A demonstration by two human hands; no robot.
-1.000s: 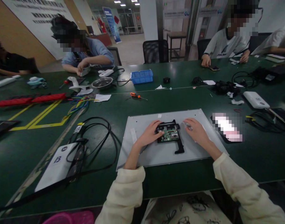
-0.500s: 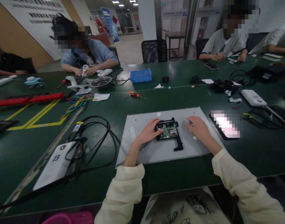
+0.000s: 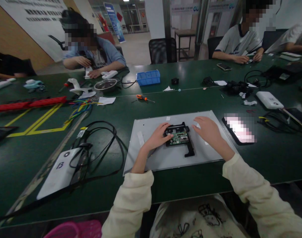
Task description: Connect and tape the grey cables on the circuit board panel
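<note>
A green circuit board (image 3: 179, 138) sits in a black plastic frame (image 3: 189, 151) on a grey flat panel (image 3: 160, 163). My left hand (image 3: 156, 136) is closed on the frame's left side, its thumb over the board's edge and its fingers at the top left corner. To the right of the frame, my right hand (image 3: 205, 128) hovers over the panel with thumb and fingers apart. I make out nothing held in it.
A phone with a lit screen (image 3: 240, 129) lies right of the panel. An orange-handled screwdriver (image 3: 142, 97) is beyond it, with a blue basket (image 3: 148, 78) farther back. On the left, a white power bank (image 3: 58, 172) lies among black cables (image 3: 115, 138). Several people sit across the table.
My right hand has shifted slightly left and up, towards the frame, and its fingers have spread. My left hand stays on the frame. The head view has tilted a little.
</note>
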